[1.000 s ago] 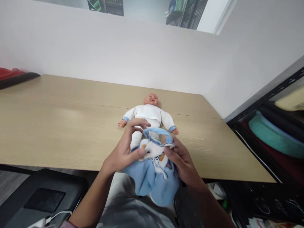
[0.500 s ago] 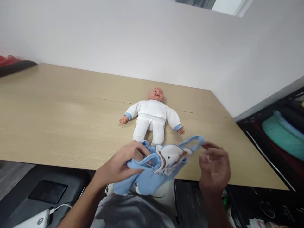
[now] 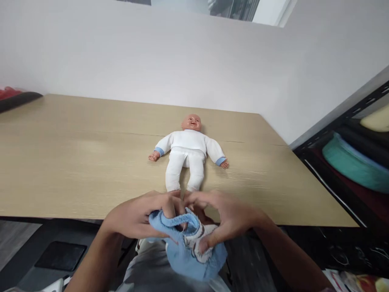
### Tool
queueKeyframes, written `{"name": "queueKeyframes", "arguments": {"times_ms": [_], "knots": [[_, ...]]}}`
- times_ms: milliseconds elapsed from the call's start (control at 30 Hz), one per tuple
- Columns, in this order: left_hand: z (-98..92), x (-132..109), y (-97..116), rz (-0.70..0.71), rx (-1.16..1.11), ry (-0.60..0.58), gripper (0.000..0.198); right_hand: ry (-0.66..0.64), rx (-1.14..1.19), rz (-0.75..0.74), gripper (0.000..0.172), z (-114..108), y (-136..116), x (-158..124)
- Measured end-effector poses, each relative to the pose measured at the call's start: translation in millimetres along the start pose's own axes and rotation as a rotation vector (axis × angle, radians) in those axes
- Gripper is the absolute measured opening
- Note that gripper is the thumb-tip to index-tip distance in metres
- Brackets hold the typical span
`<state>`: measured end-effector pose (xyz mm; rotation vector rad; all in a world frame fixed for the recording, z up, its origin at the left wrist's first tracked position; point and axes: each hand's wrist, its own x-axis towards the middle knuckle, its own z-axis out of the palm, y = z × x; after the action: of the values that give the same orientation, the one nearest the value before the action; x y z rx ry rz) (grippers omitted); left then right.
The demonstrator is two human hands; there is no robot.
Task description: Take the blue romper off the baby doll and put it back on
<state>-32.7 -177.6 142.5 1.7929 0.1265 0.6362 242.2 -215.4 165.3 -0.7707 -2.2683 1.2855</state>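
blue garment [image 3: 190,253]: soft, light, limp, likely stretchy | best held at banded rim | left hand [image 3: 136,217], right hand [image 3: 226,221]: both pinching it | doll [image 3: 188,152]: supine on worktop [image 3: 75,162]

doll [image 3: 189,152] on table [image 3: 75,162], garment [image 3: 190,247] before its feet, shelf rack [image 3: 349,162] right of table

My left hand [image 3: 138,217] and right hand [image 3: 226,217] meet fingertip to fingertip just before the table edge [image 3: 75,214], fingers curled closed, forearms angling inward.
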Motion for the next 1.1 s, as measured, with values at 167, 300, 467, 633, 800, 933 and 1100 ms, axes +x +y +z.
{"name": "queueKeyframes", "arguments": {"times_ms": [167,300,467,633,800,933,1100], "knots": [[-12.8,-25,10,-0.160,0.214,0.092,0.024,-0.150,0.077,-0.128,0.024,0,8,10],[-20.1,-29,11,-0.256,0.358,-0.027,0.057,0.113,0.096,0.091,0.024,11,16,7],[-21.0,-17,4,-0.189,0.291,-0.184,0.025,0.360,0.049,0.219,0.028,22,19,12],[-20.7,-14,-6,-0.138,0.219,-0.077,0.020,-0.023,0.037,0.120,0.052,19,13,16],[-18.7,-13,-11,-0.252,0.272,0.084,0.029,-0.003,0.141,0.173,0.039,32,18,15],[-17.7,-16,-16,-0.278,0.031,-0.016,0.046,0.206,0.259,0.224,0.048,44,28,8],[-8.2,-19,-28,-0.282,-0.172,0.156,0.048,0.131,0.381,0.344,0.056,43,37,10]]}}
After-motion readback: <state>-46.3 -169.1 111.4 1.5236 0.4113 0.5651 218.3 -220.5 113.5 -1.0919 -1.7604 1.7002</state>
